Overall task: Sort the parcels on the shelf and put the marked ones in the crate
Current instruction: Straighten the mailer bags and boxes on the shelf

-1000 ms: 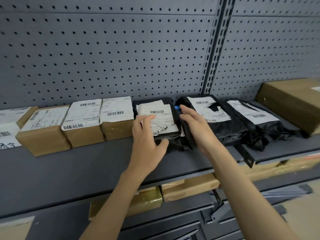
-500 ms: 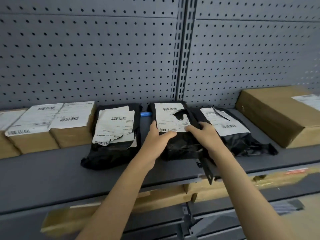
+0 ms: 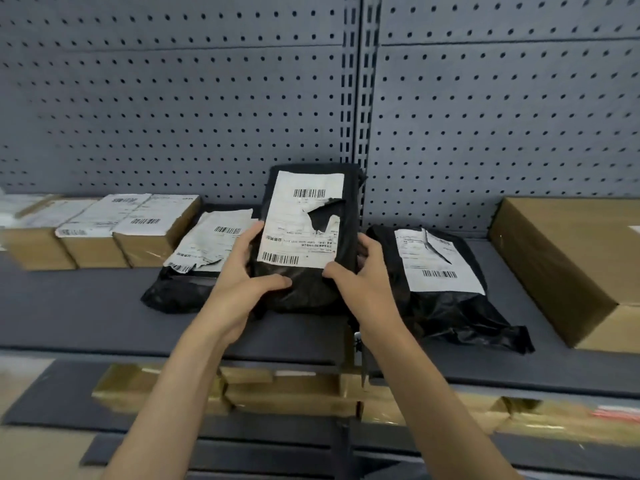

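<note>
The person's left hand (image 3: 242, 271) and right hand (image 3: 360, 275) grip the two long sides of a black plastic mailer bag with a torn white shipping label (image 3: 306, 237), thumbs curled over its front near the lower edge and fingers wrapped behind. The bag is tilted up towards the camera, its lower end close to or just off the grey metal shelf (image 3: 104, 317); which of the two cannot be told. It sits between a second black mailer with a ragged label (image 3: 201, 265) on its left and a third black mailer with a creased label (image 3: 443, 271) on its right. Small brown cardboard boxes with white labels (image 3: 145, 233) line the shelf further left, and a large brown carton (image 3: 568, 258) stands at the far right. No crate is in view. The step appears to be checking this parcel for a mark. To do it well, the label should be held square to the eyes with the thumbs clear of the print, the slack plastic supported from behind so that it does not sag, and the torn label flap left undisturbed.
</note>
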`<action>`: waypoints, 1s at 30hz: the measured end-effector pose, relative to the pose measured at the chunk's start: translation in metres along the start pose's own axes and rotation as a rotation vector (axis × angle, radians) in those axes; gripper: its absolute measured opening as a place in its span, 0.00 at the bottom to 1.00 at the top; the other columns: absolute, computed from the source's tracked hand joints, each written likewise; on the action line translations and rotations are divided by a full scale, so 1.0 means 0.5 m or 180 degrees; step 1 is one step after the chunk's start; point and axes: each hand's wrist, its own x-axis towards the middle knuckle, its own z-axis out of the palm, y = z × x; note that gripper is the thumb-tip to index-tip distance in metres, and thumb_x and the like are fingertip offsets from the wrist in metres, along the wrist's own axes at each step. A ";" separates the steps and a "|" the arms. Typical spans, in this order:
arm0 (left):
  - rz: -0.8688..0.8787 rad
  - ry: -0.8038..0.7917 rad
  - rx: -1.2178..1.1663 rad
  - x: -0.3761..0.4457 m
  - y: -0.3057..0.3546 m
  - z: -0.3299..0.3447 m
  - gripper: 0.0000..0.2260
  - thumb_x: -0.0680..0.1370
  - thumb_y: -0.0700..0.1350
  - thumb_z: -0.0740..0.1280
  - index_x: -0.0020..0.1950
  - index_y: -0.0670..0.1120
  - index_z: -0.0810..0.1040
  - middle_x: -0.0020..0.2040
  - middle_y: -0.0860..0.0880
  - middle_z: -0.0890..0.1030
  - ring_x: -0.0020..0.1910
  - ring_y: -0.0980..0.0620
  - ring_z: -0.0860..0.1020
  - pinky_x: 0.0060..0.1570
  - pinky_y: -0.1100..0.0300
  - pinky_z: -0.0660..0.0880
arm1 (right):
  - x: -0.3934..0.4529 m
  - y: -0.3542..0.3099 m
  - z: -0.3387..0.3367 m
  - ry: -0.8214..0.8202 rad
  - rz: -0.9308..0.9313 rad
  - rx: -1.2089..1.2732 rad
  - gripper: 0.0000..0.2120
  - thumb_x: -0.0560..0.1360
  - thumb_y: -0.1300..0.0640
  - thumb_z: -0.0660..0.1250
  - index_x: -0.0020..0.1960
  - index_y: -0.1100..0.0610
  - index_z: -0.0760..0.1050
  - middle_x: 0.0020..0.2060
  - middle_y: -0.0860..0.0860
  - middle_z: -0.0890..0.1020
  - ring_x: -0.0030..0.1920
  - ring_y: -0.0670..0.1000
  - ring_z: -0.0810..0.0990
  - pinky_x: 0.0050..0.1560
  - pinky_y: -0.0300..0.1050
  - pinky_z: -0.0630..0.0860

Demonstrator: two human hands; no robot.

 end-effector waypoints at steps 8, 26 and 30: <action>0.0631 -0.0309 0.0155 -0.017 0.014 -0.015 0.42 0.64 0.22 0.69 0.67 0.60 0.66 0.65 0.58 0.74 0.62 0.60 0.73 0.52 0.68 0.74 | -0.039 -0.024 0.008 -0.0099 -0.0624 0.0031 0.29 0.68 0.68 0.69 0.60 0.47 0.62 0.52 0.41 0.72 0.56 0.41 0.73 0.61 0.53 0.74; 0.0004 -0.0371 0.0252 0.031 0.016 -0.022 0.32 0.64 0.33 0.75 0.63 0.54 0.72 0.48 0.66 0.81 0.50 0.70 0.77 0.43 0.75 0.73 | 0.012 -0.015 -0.001 -0.0116 0.0442 0.0436 0.26 0.70 0.63 0.65 0.64 0.46 0.67 0.56 0.48 0.77 0.55 0.51 0.77 0.51 0.48 0.77; -0.0159 -0.0448 0.0757 0.053 0.019 -0.017 0.36 0.66 0.35 0.75 0.70 0.49 0.66 0.60 0.58 0.77 0.60 0.61 0.74 0.60 0.63 0.71 | 0.026 0.018 0.005 -0.0001 0.0860 0.0545 0.24 0.70 0.64 0.64 0.64 0.49 0.68 0.53 0.48 0.79 0.52 0.51 0.78 0.55 0.50 0.77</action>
